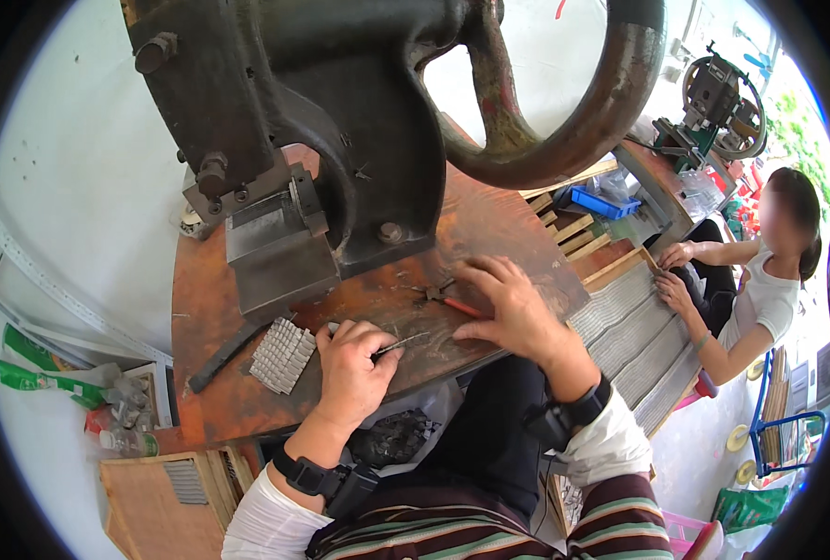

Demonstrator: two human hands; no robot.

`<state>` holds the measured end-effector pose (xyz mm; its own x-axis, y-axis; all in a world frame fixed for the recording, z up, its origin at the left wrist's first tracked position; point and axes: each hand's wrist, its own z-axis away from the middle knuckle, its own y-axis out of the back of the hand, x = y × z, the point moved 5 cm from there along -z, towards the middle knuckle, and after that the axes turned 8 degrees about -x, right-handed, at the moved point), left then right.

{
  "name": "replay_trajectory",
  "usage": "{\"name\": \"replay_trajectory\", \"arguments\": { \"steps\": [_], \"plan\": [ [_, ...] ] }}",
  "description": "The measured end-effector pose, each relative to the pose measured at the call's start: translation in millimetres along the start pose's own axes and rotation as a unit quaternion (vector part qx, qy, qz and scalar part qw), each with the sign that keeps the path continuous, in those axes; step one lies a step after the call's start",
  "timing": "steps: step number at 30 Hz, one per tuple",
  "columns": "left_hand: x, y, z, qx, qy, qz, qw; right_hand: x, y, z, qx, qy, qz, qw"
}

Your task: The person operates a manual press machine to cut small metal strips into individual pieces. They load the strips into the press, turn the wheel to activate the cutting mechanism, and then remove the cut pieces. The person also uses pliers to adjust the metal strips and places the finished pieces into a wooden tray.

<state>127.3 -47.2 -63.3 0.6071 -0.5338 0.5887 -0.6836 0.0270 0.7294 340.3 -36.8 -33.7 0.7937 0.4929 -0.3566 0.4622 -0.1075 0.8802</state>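
Strip of thin metal (409, 341) is pinched btwn thumb & fingers of the L hand (351, 362), over the bench (489, 224) near its front edge. R hand (527, 313) is spread, thumb and fingers well apart around the red-handled pliers (463, 306); can't tell if it touches them. Done so far, by the look of it: a block of small grey pcs (284, 356), rows packed tight, on the bench just left of the L hand, w/ a dark bar (223, 357) beside it. Left over: strip in hand, not laid down yet; remaining qty unclear. Press (368, 140) stands behind, no hand on its lower block (284, 266). Co-worker (760, 299) at right has both hands at a long tray (613, 269) of grey rows
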Motion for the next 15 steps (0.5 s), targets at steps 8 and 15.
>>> {"name": "replay_trajectory", "arguments": {
  "steps": [8, 15],
  "plan": [
    [7, -4, -7, 0.006, -0.014, 0.004, 1.0, 10, 5, 8, -0.051, -0.013, 0.067, 0.996],
    [-8, 0, 0, -0.01, 0.011, 0.0, 1.0, -47, -47, -6, 0.015, 0.115, -0.032, 0.993]
  ]
}}
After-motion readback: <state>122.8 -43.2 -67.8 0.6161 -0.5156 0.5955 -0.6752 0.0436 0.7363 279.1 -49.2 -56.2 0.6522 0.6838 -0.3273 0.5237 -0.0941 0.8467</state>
